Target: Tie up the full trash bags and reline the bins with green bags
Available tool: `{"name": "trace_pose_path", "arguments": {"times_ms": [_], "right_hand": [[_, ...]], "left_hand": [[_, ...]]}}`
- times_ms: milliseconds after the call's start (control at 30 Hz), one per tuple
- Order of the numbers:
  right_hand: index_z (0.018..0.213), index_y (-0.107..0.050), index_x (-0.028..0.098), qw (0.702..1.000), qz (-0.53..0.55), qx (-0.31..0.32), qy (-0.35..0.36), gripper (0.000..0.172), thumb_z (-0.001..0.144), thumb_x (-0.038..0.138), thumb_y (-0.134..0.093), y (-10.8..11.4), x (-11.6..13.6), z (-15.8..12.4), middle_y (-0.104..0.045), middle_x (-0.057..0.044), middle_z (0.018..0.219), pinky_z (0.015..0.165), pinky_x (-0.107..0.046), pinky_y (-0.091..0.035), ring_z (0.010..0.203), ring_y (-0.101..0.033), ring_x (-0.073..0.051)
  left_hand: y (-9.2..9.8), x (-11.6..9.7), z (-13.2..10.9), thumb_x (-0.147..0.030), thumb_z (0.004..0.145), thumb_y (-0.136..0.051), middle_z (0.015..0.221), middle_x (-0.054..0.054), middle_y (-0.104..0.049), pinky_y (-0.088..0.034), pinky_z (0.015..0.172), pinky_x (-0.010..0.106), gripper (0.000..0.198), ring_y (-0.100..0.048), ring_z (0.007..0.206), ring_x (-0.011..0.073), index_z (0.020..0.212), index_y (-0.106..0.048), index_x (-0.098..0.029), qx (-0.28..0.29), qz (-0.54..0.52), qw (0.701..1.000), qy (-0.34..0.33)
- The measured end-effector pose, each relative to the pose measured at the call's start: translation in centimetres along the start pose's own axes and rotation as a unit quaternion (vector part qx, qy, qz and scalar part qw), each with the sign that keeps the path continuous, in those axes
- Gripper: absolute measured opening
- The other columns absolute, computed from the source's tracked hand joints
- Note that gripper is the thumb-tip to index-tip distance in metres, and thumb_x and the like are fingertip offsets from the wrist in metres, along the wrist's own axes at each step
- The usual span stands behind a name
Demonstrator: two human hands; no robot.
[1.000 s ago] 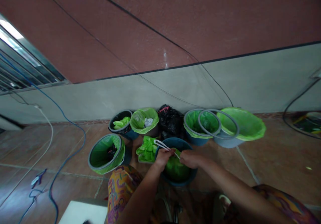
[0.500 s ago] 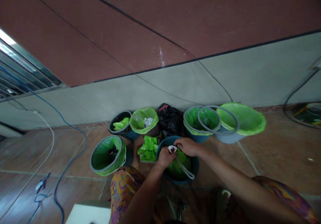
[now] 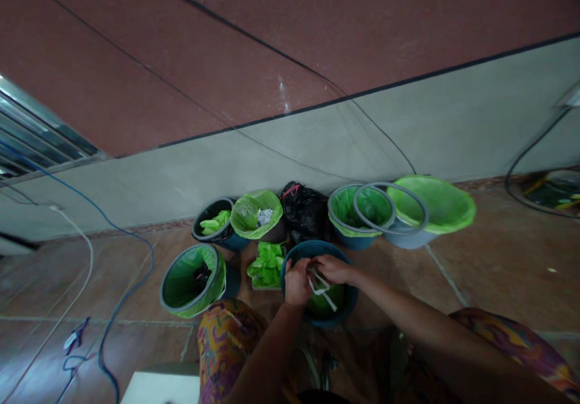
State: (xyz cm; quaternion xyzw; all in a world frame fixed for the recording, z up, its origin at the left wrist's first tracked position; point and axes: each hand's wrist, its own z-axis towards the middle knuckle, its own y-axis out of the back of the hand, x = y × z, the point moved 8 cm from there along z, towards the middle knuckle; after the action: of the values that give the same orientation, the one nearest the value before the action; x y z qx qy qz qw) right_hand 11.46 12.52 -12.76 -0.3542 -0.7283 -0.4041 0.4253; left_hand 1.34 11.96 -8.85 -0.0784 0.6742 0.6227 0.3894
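Both my hands work over a blue bin [image 3: 348, 305] that holds a green bag [image 3: 322, 305]. My left hand [image 3: 296, 282] is closed around the bag's white drawstring [image 3: 322, 287] near the bin's far rim. My right hand [image 3: 333, 269] pinches the same drawstring just beside it. White loops of the string hang between the two hands over the green bag. A loose pile of green bags [image 3: 266, 265] lies on the floor just left of the bin.
Several bins with green liners stand along the wall: one at the left [image 3: 193, 280], two behind [image 3: 256, 215], two at the right [image 3: 430, 208]. A tied black bag [image 3: 304, 211] sits among them. Blue and white cables [image 3: 115, 307] trail across the tiled floor at left.
The hands shifted from the bin's far rim to over its middle, and the white drawstring loop has gathered shorter between them. The view has drifted slightly.
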Motion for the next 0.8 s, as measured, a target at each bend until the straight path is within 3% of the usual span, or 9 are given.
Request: {"name": "trace_pose_path", "arguments": {"times_ms": [167, 333, 433, 533, 667, 800], "right_hand": [[0.108, -0.061, 0.012, 0.995, 0.053, 0.034, -0.072, 0.031, 0.083, 0.004, -0.045, -0.5, -0.7, -1.0, -0.063, 0.001, 0.071, 0.045, -0.018, -0.041, 0.047, -0.053, -0.007], [0.094, -0.068, 0.012, 0.993, 0.041, 0.023, -0.105, 0.023, 0.081, 0.006, -0.049, -0.2, -0.9, -0.9, -0.061, 0.0, 0.065, 0.046, -0.019, -0.038, 0.051, -0.054, -0.009], [0.089, -0.071, 0.013, 0.992, -0.086, -0.045, -0.078, 0.021, 0.082, 0.01, -0.052, 1.2, -0.1, -0.5, -0.067, -0.004, 0.074, 0.056, -0.022, -0.044, 0.064, -0.06, -0.013], [0.089, -0.071, 0.013, 0.952, -0.281, -0.12, -0.001, 0.019, 0.085, 0.014, -0.052, 2.2, 2.3, -0.7, -0.07, -0.01, 0.096, 0.076, -0.025, -0.048, 0.088, -0.065, -0.018], [0.103, -0.066, 0.012, 0.886, -0.451, -0.108, 0.014, 0.027, 0.09, 0.011, -0.042, 2.2, 3.7, -1.2, -0.065, -0.013, 0.111, 0.076, -0.028, -0.05, 0.092, -0.066, -0.021], [0.11, -0.062, 0.011, 0.86, -0.496, -0.118, -0.021, 0.031, 0.092, 0.008, -0.037, 3.3, 3.9, -1.7, -0.06, -0.016, 0.118, 0.075, -0.027, -0.051, 0.094, -0.066, -0.021]], "left_hand": [[-0.3, -0.6, -0.5, -0.015, 0.087, -0.05, 0.093, 0.005, -0.073, -0.035, 0.106, 0.041, 0.025, -0.064, 0.094, 0.0203, 0.101, -0.069, -0.021, -0.003, 0.046, 0.999, -0.016], [0.4, -0.5, -0.4, -0.023, 0.087, -0.056, 0.089, 0.007, -0.07, -0.04, 0.091, 0.037, 0.018, -0.062, 0.089, 0.0212, 0.09, -0.074, -0.023, -0.029, 0.114, 0.993, -0.016], [0.3, -0.5, -0.3, -0.021, 0.087, -0.054, 0.083, 0.007, -0.067, -0.042, 0.077, 0.03, 0.02, -0.06, 0.081, 0.019, 0.085, -0.073, -0.021, -0.017, 0.101, 0.994, -0.022], [0.2, -0.4, -0.2, -0.018, 0.086, -0.053, 0.078, 0.007, -0.065, -0.04, 0.07, 0.027, 0.019, -0.059, 0.075, 0.0176, 0.085, -0.072, -0.019, -0.004, 0.071, 0.997, -0.007], [0.5, -0.3, -0.3, -0.017, 0.086, -0.052, 0.08, 0.007, -0.066, -0.039, 0.068, 0.026, 0.02, -0.06, 0.075, 0.0171, 0.083, -0.071, -0.019, -0.02, 0.046, 0.999, 0.021], [0.8, -0.2, -0.5, -0.021, 0.09, -0.049, 0.077, 0.005, -0.064, -0.036, 0.065, 0.025, 0.024, -0.059, 0.071, 0.0156, 0.076, -0.069, -0.02, -0.032, 0.042, 0.998, 0.037]]}}
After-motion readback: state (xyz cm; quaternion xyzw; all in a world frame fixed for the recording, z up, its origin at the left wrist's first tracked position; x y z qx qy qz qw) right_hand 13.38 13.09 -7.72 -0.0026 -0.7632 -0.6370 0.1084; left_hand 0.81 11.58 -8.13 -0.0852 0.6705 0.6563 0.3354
